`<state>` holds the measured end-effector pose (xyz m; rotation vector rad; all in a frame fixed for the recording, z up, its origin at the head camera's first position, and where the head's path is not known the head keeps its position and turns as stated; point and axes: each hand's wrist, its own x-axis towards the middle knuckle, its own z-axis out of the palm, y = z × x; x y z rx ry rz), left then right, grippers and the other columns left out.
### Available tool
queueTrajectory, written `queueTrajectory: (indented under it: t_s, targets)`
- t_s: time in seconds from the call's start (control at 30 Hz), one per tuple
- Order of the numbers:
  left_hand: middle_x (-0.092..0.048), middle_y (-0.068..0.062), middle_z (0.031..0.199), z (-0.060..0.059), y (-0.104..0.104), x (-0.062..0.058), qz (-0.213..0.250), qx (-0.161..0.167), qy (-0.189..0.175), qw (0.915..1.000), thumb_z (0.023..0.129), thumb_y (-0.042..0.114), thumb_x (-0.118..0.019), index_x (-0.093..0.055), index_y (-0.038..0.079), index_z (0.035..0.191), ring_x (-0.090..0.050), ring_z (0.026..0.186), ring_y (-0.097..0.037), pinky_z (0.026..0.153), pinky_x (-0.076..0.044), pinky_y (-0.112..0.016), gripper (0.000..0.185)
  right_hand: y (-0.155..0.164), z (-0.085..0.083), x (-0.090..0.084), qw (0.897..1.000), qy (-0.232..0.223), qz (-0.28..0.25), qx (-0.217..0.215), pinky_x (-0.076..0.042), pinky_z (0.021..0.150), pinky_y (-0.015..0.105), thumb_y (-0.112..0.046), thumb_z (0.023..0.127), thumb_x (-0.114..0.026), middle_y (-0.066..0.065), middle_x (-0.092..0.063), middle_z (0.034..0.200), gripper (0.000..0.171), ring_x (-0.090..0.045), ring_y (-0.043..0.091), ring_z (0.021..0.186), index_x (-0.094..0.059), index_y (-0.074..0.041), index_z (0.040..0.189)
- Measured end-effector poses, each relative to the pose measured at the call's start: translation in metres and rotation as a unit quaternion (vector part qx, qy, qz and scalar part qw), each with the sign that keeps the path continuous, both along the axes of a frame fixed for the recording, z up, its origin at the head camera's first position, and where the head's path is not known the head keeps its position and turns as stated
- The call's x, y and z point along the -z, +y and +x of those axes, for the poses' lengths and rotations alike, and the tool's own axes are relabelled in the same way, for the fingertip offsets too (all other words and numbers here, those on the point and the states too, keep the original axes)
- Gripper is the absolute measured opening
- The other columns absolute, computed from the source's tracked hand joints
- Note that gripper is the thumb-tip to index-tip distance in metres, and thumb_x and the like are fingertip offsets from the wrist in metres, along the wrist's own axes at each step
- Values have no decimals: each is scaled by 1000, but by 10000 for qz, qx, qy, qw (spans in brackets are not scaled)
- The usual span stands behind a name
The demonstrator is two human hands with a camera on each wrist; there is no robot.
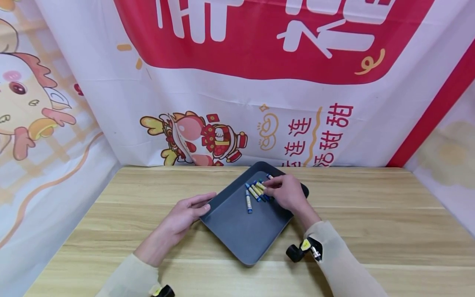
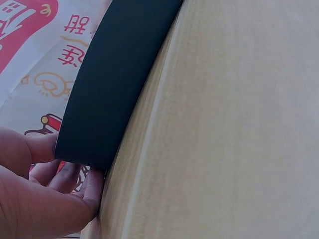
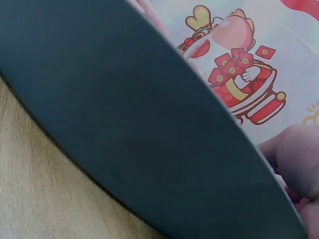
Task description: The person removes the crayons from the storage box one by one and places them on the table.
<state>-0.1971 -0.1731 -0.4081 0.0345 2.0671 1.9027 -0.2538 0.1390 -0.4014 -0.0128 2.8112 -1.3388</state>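
Note:
A dark grey tray (image 1: 237, 231) lies cornerwise on the wooden table (image 1: 371, 214). In its far half lie several small blue-and-yellow cylinders (image 1: 255, 191) that look like batteries, and one (image 1: 248, 202) lies a little apart. My right hand (image 1: 268, 189) reaches over the tray's far right side, its curled fingertips pinching one of the clustered cylinders. My left hand (image 1: 208, 202) rests against the tray's left corner with its fingers straight along the outer wall. In the left wrist view the fingers (image 2: 45, 199) touch the tray wall (image 2: 119, 74). The right wrist view shows only the tray's underside (image 3: 124, 124) and fingers (image 3: 294, 154).
Printed banners (image 1: 237, 103) close off the table at the back and on both sides. Bare wood surrounds the tray to the left, right and front. A black-and-yellow camera mount (image 1: 302, 249) sits on my right wrist, another (image 1: 161, 291) on my left.

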Motion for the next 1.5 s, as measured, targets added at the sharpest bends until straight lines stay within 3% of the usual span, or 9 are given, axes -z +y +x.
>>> queueTrajectory:
  t_s: [0.33,0.57,0.83,0.97,1.27,1.5]
  targets:
    - [-53,-14,162,0,0,0,-17,1,-9,10000,108,10,-58,-57,9,154,-58,140,-21,126,-40,-45,46,-1,3,0,9988,454,-179,82,-51,80,30,-20,97,-79,6,-77,117,18,-66,22,99,-84,-19,114]
    - [-55,-12,161,-2,0,0,-73,-86,-65,9999,108,10,-58,-59,11,152,-58,140,-20,125,-41,-44,45,2,2,-1,9973,533,-454,232,-52,82,30,-23,98,-78,5,-81,109,18,-70,20,98,-84,-19,115]
    - [-53,-13,162,0,0,-1,-48,-87,-84,9999,108,10,-57,-58,10,153,-55,144,-24,128,-37,-48,45,7,3,-6,9946,699,-739,211,-56,87,32,-24,98,-78,6,-80,115,21,-70,21,102,-83,-18,117]
    - [-53,-12,162,-1,0,0,-60,-138,-147,9998,109,9,-56,-58,11,152,-54,145,-24,128,-37,-48,44,17,2,-8,9915,1004,-776,270,-56,84,28,-22,97,-79,9,-81,113,23,-70,19,99,-83,-14,117]
    - [-53,-14,161,1,2,-2,-50,-97,-104,9999,108,10,-57,-58,9,153,-56,144,-25,127,-38,-48,44,49,2,-16,9881,1178,-685,719,-52,80,16,-24,96,-79,13,-81,115,26,-67,8,95,-82,-11,119]
    - [-54,-12,161,1,2,-2,-97,-176,-154,9997,108,10,-57,-59,11,152,-56,144,-23,128,-38,-47,44,71,4,-19,9855,1040,-874,1017,-53,74,13,-24,97,-79,17,-79,116,31,-64,1,87,-80,-9,124]
